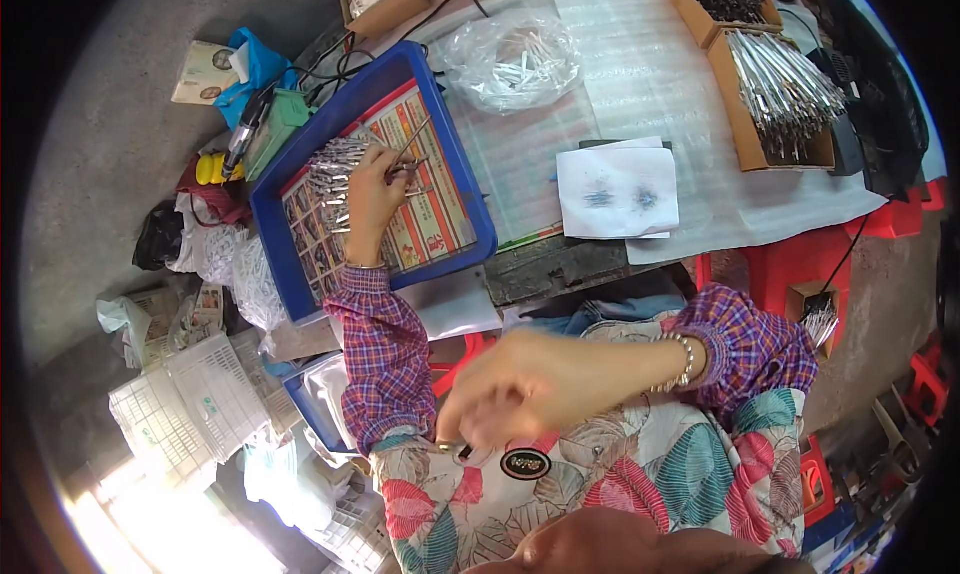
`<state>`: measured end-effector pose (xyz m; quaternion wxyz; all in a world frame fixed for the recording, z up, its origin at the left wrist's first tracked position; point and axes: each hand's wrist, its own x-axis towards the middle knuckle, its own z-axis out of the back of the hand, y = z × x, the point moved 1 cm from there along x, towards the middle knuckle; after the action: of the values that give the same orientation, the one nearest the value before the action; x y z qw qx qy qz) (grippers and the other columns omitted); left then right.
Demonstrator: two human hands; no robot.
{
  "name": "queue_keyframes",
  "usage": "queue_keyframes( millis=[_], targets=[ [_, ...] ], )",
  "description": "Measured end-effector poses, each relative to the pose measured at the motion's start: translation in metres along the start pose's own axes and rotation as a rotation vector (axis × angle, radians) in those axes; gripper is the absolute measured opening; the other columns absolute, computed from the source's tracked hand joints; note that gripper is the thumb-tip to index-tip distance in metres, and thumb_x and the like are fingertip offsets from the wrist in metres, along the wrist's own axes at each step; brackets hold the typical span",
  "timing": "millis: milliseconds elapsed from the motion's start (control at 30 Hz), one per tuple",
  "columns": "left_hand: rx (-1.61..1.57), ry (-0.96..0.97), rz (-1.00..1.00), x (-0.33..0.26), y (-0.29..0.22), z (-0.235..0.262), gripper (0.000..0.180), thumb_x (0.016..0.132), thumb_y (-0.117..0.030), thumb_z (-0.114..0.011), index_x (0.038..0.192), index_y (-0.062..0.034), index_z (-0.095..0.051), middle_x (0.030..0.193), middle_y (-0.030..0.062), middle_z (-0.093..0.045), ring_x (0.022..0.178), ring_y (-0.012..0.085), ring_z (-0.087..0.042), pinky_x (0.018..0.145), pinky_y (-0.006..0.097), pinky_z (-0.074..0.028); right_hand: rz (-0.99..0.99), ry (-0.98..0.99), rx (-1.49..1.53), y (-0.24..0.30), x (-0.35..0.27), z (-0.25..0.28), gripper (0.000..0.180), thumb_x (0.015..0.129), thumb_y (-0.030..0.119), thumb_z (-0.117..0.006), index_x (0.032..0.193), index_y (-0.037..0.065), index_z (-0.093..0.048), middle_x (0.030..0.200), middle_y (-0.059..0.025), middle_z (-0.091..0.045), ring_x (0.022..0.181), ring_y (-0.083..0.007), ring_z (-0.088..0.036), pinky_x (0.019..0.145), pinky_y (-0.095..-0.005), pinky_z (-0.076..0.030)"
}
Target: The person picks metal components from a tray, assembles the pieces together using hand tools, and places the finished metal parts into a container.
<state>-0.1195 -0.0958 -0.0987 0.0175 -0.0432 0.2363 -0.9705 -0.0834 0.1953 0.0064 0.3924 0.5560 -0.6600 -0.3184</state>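
At ten o'clock, within a blue tray (450, 262), slim metal pieces (335, 170) are heaped; the left hand (376, 186) is curled over them, its grip indeterminable. At six, well apart, the right hand (515, 386) is blurred, half-curled, contents indeterminable. Picking-out is presumably in hand; a clean pinch on chosen pieces is called for.

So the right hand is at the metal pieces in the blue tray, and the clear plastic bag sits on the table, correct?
Not quite: the head view shows the left hand at the metal pieces in the blue tray. The clear plastic bag does sit on the table.
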Motion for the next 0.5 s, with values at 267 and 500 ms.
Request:
queue_keyframes(
  millis=[267,500],
  targets=[
    [-0.014,-0.273,-0.039,-0.006,-0.001,0.011,0.015,0.077,0.003,-0.062,0.092,0.0011,-0.063,0.083,0.0096,-0.061,0.064,0.0158,-0.059,0.058,0.026,-0.047,-0.140,-0.341,-0.292,-0.060,-0.048,0.048,0.023,0.074,0.006,-0.063,0.097,0.003,-0.068,0.074,-0.0034,-0.053,0.066,-0.0089,-0.047,0.060,-0.0231,-0.040],
    [0.014,-0.346,-0.159,-0.027,-0.093,0.028,0.029,0.073,0.009,-0.062,0.096,-0.0064,-0.070,0.094,0.0095,-0.065,0.071,0.0148,-0.063,0.053,0.025,-0.048,-0.253,-0.531,0.207,-0.066,-0.067,0.061,0.018,0.085,0.014,-0.059,0.097,0.003,-0.068,0.079,0.0005,-0.058,0.068,-0.0049,-0.048,0.060,-0.0213,-0.041]
  ],
)
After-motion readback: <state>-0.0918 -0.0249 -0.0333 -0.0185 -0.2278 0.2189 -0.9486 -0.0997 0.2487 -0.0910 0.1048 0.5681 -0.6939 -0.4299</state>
